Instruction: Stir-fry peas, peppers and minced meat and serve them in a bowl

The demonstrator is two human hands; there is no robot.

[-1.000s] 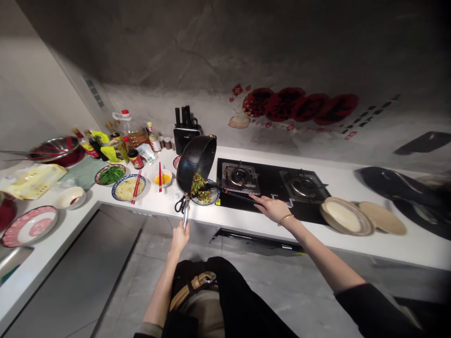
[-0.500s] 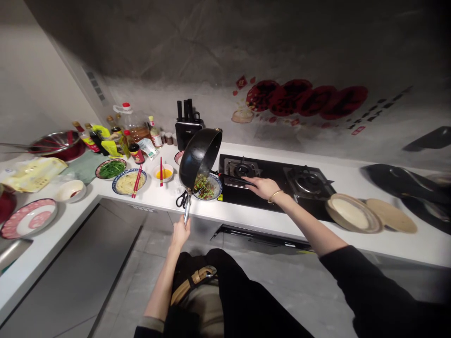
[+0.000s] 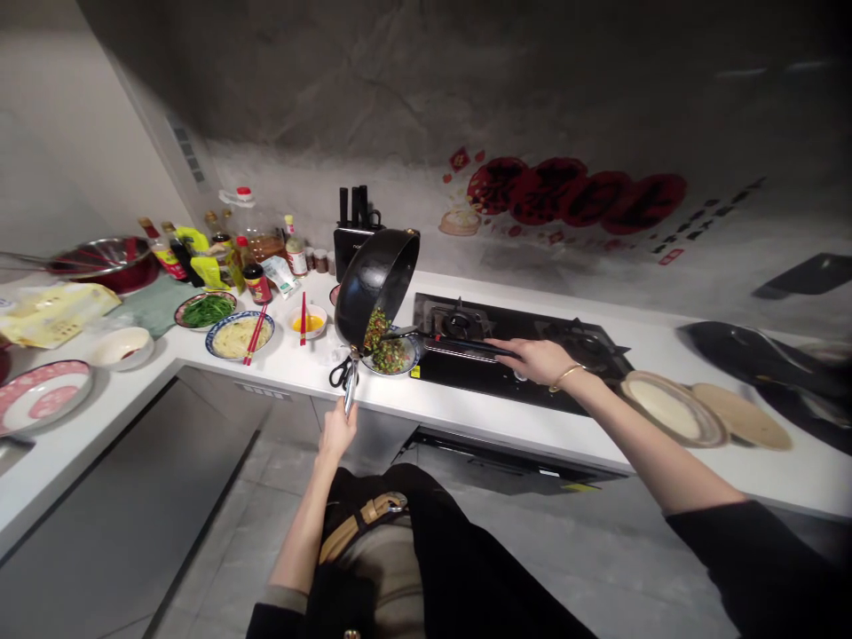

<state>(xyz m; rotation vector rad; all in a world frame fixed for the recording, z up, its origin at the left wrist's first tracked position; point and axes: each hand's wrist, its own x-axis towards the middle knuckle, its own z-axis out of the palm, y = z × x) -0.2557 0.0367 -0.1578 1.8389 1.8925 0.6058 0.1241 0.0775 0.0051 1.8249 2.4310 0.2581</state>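
Left hand (image 3: 337, 432) gripping tilted wok (image 3: 373, 284), right hand (image 3: 536, 359) clasping spatula (image 3: 453, 342); greens in bowl (image 3: 394, 355)

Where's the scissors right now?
Head view, left of centre: scissors lie on the white counter, below the tilted wok and beside the food plate.

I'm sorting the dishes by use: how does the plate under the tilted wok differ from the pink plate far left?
The plate under the wok is blue-rimmed and holds green stir-fry; the pink plate is red-patterned, larger-looking and holds no food. The first sits beside the hob, the second near the counter's left end. Both lie flat.
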